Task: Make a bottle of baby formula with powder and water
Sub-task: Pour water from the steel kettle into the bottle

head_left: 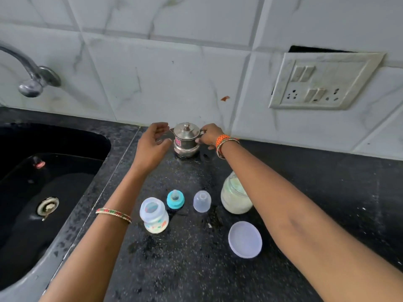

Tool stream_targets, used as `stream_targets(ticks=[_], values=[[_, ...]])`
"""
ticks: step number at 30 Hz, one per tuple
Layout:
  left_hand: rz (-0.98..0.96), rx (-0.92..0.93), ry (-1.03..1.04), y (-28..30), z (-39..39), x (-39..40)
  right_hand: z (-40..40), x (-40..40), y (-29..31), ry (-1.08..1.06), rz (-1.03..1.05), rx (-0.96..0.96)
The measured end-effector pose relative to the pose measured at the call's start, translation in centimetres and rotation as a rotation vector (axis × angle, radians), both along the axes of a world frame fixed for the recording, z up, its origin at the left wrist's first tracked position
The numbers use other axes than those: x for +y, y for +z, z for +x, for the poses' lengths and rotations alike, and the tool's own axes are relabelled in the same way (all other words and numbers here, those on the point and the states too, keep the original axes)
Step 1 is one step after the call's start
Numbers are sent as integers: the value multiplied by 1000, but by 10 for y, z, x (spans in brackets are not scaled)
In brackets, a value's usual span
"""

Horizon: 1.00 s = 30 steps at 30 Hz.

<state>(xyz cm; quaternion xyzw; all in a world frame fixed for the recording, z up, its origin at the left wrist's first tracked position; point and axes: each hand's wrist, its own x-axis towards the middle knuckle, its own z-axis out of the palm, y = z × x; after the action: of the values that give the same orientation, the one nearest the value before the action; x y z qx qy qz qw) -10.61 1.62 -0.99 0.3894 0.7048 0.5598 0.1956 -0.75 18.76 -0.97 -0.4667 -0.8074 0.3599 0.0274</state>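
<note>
While lidless, jar [234,197] of pale powder, bottle [154,215] open-topped

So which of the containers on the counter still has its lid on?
The steel pot by the wall, between both hands; the baby bottle and powder jar stand open.

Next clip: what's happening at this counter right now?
A person is reaching for a small lidded steel pot at the back of the black counter. The right hand grips its handle side; the left hand hovers open beside it. Nearer the person stand the open baby bottle, its teal nipple ring, a clear cap, an open powder jar and the jar's lid.
</note>
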Motion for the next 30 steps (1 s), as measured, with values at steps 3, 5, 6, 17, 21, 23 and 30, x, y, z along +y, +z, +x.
stream_targets(ticks=[3,5,6,17,21,23,30], values=[[12,-52,-3,-6,-12,-3,-5,7,-12,-24,15,77],[13,-79,-2,-7,-16,-4,1,6,-19,-12,68,109],[14,-89,1,-7,-18,-5,4,5,-22,-3,77,139],[26,-64,9,-1,-10,-69,38,-46,-7,-7,46,426],[24,-81,-29,-6,9,-105,64,-66,-3,-12,89,525],[26,-111,-40,-10,18,-122,77,-79,5,-8,120,550],[-190,-187,-204,-37,45,-149,118,-110,22,72,250,589]])
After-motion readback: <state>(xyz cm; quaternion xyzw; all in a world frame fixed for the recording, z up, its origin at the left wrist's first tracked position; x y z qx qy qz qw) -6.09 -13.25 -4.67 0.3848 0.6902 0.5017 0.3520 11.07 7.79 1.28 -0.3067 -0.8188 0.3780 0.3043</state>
